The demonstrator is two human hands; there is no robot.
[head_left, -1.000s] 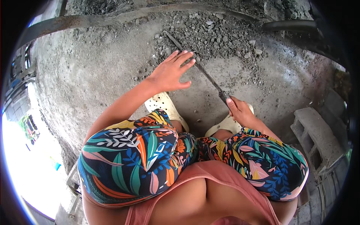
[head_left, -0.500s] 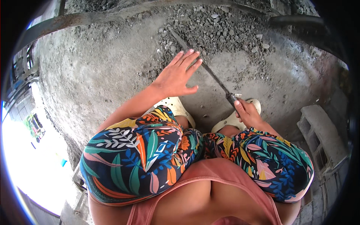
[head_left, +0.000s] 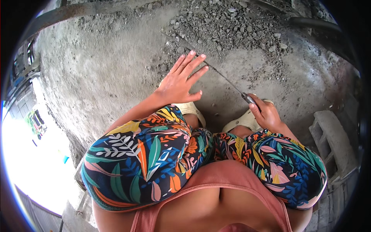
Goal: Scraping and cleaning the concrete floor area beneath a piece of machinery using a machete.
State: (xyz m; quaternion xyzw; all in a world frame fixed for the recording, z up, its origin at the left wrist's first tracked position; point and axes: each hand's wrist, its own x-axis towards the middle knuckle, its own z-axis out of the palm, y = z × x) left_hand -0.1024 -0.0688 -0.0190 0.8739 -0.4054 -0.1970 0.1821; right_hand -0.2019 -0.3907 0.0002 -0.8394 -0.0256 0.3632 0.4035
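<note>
My right hand (head_left: 267, 115) is wrapped around the dark handle of a long machete (head_left: 227, 79). Its narrow blade, seen almost edge-on, runs forward and left over the concrete, the tip lying by the gravel. My left hand (head_left: 178, 80) is stretched out with its fingers spread and the back of the hand up. Those fingertips are over the middle of the blade; whether they touch it I cannot tell. A heap of loose grey gravel (head_left: 232, 29) lies on the ground beyond both hands.
Rough concrete ground (head_left: 104, 65) spreads around my feet, which wear pale clogs (head_left: 247, 120). A hollow concrete block (head_left: 333, 141) stands at the right. A rusty metal bar (head_left: 65, 15) crosses the far left, and a dark curved piece (head_left: 320, 27) the far right.
The machete has rolled so its flat side no longer faces up and the blade looks thinner. My right hand has shifted slightly right; my left hand stays spread in nearly the same place.
</note>
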